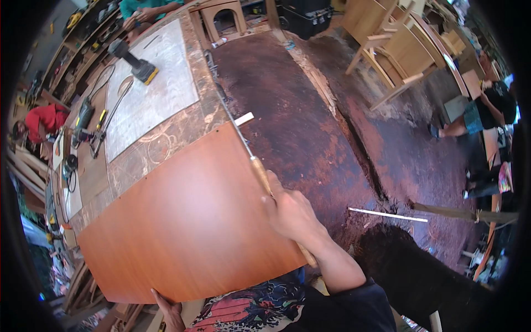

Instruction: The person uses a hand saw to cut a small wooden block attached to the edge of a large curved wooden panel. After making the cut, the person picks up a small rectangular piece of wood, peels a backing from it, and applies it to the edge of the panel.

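A glossy orange-brown wooden panel (182,216) lies at the near end of the worn workbench (166,141). My right hand (290,213) is closed on a long tool (260,174) with a light wooden handle and a thin metal shaft, along the panel's right edge. A light wooden length shows below that hand at the same edge; I cannot tell if it is part of the tool. My left hand (168,307) grips the panel's near lower edge, its fingers partly hidden. A cordless drill (133,61) rests on a pale board (166,94) farther up the bench.
Power tools (86,124) and cords lie on the bench's left. Co-workers are at top left (141,11), left (38,124) and right (484,110). Wooden chairs (390,66) stand top right. The stained floor (293,110) has a long channel, a white strip (387,214) and a dark mass (398,260).
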{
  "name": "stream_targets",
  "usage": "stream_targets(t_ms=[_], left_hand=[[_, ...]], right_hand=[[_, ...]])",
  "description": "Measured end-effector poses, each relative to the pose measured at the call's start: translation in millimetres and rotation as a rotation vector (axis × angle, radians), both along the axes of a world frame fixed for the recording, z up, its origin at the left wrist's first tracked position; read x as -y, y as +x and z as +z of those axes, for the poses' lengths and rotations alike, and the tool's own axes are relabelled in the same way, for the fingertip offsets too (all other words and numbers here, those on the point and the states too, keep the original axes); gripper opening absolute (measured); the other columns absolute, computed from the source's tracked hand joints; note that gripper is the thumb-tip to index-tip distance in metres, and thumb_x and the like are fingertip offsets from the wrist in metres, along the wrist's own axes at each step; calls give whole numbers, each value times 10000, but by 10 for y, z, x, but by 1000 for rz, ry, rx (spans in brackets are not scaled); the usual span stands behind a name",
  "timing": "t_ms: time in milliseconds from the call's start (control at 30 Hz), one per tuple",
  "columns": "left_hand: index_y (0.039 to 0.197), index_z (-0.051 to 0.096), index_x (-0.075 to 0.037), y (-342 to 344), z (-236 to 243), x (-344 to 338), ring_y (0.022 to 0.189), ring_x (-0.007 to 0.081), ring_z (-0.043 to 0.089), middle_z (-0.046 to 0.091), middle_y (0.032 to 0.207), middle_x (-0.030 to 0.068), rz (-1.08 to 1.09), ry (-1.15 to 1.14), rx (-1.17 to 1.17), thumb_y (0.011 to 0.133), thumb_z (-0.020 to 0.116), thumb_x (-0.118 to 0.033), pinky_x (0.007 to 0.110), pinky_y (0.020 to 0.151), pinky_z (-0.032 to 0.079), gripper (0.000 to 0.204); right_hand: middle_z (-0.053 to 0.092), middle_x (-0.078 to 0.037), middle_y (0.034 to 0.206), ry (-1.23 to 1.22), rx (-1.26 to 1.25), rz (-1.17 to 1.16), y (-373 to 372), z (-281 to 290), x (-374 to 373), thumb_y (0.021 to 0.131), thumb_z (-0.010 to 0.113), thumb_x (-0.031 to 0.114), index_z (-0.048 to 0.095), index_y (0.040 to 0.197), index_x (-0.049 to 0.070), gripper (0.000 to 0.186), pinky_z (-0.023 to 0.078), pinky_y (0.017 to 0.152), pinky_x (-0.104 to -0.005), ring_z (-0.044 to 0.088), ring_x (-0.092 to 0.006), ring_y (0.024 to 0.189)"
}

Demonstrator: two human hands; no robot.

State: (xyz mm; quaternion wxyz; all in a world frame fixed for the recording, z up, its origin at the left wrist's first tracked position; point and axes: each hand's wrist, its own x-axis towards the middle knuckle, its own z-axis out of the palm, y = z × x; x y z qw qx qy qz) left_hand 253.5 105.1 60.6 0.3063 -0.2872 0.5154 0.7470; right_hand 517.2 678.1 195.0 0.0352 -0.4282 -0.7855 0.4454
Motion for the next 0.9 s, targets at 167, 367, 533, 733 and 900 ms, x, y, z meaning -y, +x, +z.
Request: stream_targets(t_ms=[167,367,533,733,900], left_hand=[[1558,400,-144,96,178,-234,1420,304,457,470,1570,77,33,-66,-32,1002,516,-647,512,1169,381,759],[1562,389,-145,103,148,-181,1409,307,466,471,1562,77,18,-44,-67,1007,515,-638,513,1161,396,752],[1561,386,-141,152,274,-277,1411,307,465,461,1567,76,30,-54,-35,1016,505,-627,520,1156,406,740],[1557,392,-151,166,254,-403,1409,307,470,470,1560,74,45,10,-25,1022,489,-623,529,1144,418,720],[1549,411,-175,161,203,-418,1387,303,495,498,1536,76,44,63,-1,1032,455,-616,537,1130,425,681]], right_hand=[[679,-322,815,19,-16,0,-7,22,36,980,583,176,395,1480,-108,605,545,764,-560,694,-504,796],[669,-317,781,25,13,-12,-41,13,77,983,575,176,396,1497,-80,602,540,756,-565,685,-513,779],[649,-332,750,-21,17,-52,37,106,141,971,597,178,433,1476,-78,589,534,754,-563,679,-518,777],[668,-294,772,178,-247,-263,9,-202,112,955,634,162,506,1414,-58,525,542,709,-532,686,-505,750],[689,-227,866,186,-279,-433,-201,-445,-148,950,666,166,636,1137,-39,279,536,753,-407,714,-366,814]])
